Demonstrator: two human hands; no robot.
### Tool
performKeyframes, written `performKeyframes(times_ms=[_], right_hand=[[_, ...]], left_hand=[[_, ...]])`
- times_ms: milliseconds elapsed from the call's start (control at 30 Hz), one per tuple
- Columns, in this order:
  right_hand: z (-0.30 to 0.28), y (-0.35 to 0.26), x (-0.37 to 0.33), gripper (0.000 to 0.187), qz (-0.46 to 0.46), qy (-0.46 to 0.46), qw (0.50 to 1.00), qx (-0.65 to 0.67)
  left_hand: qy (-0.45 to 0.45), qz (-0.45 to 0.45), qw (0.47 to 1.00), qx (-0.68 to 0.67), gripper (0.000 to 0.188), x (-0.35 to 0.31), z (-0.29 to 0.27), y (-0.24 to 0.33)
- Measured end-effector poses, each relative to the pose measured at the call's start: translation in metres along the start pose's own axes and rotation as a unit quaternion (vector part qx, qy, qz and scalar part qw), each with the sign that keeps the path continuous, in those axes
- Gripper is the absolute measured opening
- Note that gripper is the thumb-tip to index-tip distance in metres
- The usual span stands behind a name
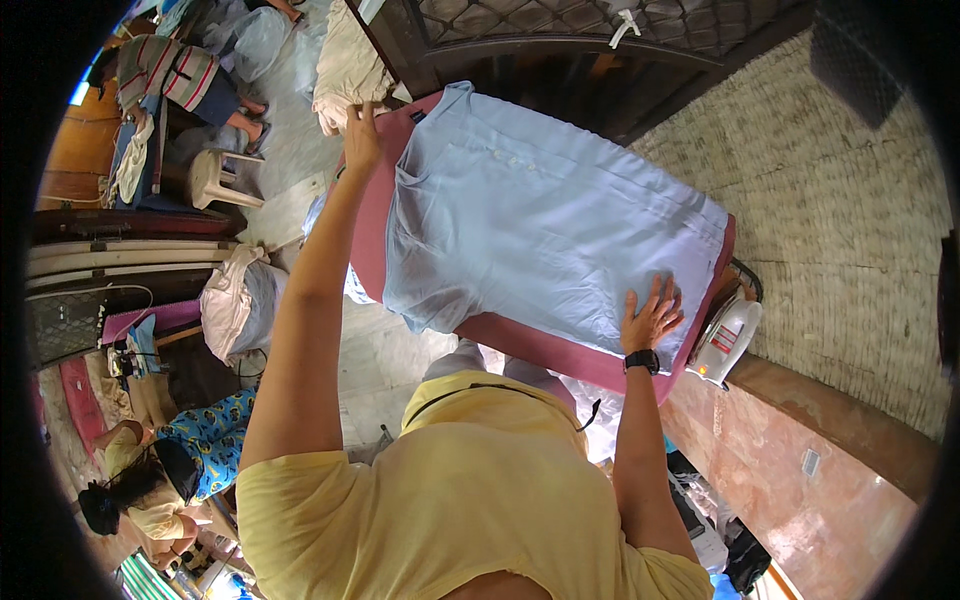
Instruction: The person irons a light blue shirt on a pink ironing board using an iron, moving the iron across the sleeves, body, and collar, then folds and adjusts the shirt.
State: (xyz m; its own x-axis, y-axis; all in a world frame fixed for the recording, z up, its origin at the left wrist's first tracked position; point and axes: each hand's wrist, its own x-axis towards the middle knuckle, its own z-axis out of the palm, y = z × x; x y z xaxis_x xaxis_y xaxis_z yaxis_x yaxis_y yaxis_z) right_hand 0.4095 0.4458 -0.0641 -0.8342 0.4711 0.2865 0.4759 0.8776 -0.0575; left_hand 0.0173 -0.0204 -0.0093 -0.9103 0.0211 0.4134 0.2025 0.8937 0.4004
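A light blue shirt point(540, 200) with a row of buttons lies spread over a maroon padded ironing board point(520, 335). My right hand point(652, 318), a dark watch at its wrist, rests flat on the shirt near the board's right end with its fingers spread. Past the board's far left corner my left hand point(362, 138) reaches out, fingers bent and closed at the edge of a bunched cream cloth point(345, 75). How much of that cloth the fingers hold is partly hidden. A white iron point(726, 340) stands just off the board's right end.
Dark metal grillwork point(570, 30) borders the far side. A woven wall point(800, 220) and a stone ledge lie to the right. On the left are a plastic stool point(215, 180), a bundle of cloth point(240, 300) and two other people, one point(170, 80) far off, one point(165, 465) nearer.
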Motion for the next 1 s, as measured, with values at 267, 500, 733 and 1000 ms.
performKeyframes(times_ms=[267,500,733,1000], right_hand=[[0.002,-0.006,-0.001,0.065,-0.005,-0.019,1.0,0.013],[0.005,-0.01,-0.003,0.065,0.03,-0.039,0.999,0.001],[-0.007,0.019,0.034,0.055,0.043,-0.008,0.994,0.099],[-0.007,0.09,-0.013,0.049,0.125,0.024,0.992,-0.005]], left_hand=[[-0.356,0.064,0.927,-0.102,0.031,-0.058,0.015,-0.083],[-0.178,-0.001,0.983,-0.037,0.05,-0.054,0.005,-0.068],[-0.154,-0.086,0.972,-0.157,0.045,-0.072,0.029,-0.09],[-0.083,-0.224,0.939,-0.247,0.047,-0.102,0.014,-0.065]])
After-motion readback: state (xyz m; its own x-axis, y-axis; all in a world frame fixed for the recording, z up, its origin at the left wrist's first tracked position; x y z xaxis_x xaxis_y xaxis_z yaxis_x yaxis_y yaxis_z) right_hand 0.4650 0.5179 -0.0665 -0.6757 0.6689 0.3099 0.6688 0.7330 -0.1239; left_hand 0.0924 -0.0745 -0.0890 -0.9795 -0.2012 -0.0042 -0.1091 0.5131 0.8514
